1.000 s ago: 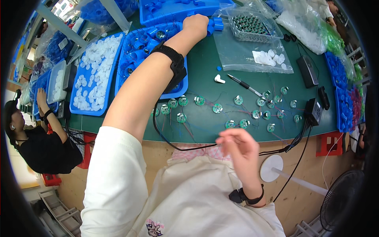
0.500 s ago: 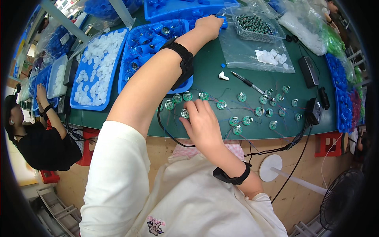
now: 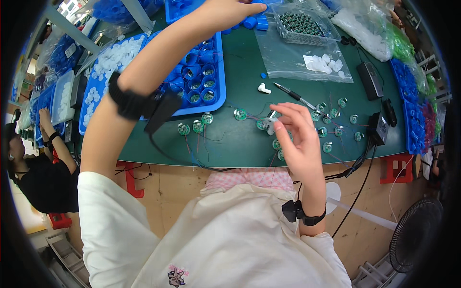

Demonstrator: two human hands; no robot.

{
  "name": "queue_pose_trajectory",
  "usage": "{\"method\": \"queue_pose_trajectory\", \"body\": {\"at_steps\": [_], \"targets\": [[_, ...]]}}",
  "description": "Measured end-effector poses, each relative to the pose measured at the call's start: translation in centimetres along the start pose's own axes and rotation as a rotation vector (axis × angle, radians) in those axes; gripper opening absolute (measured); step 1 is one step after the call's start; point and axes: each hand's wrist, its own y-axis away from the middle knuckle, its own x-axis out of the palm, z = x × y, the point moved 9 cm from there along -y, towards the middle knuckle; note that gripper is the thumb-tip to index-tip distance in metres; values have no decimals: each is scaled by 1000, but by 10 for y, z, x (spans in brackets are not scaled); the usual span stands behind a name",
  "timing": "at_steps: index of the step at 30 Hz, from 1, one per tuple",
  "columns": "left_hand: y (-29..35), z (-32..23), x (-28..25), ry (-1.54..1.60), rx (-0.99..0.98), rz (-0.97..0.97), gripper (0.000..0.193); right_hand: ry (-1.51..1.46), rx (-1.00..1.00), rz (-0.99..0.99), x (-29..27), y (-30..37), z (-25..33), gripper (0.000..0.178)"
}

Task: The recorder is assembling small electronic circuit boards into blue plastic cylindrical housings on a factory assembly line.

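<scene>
My left hand (image 3: 229,10) reaches to the top edge of the view, beside several loose blue plastic cups (image 3: 256,22). One digit stretches out to the right, while the rest of the hand is cut off, so its grip cannot be told. Over the near middle of the table, my right hand (image 3: 301,137) pinches a small round circuit board (image 3: 270,123), blurred, between thumb and fingers. Just below it lie more green round boards with thin wires, partly covered by the hand. Another green board (image 3: 240,114) rests to the left of that hand.
A blue tray (image 3: 219,91) holds blue cups with boards inside; another blue tray (image 3: 82,126) holds white discs. A clear box (image 3: 307,39) of boards stands on a plastic bag. A pen (image 3: 294,95), a white earbud (image 3: 264,88) and a black box (image 3: 379,128) lie rightward. A co-worker sits left.
My right hand has moved right across the table with the small board. My left hand has shifted up and left, partly out of view. The whole view has moved slightly.
</scene>
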Motion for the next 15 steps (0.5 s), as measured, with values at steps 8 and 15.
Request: {"method": "queue_pose_trajectory", "body": {"at_steps": [8, 15], "targets": [[138, -15, 40, 1174, -350, 244, 35, 777, -427, -253, -16, -2, 43, 32], [205, -7, 65, 1321, -500, 182, 35, -118, -178, -255, -29, 17, 39, 40]]}}
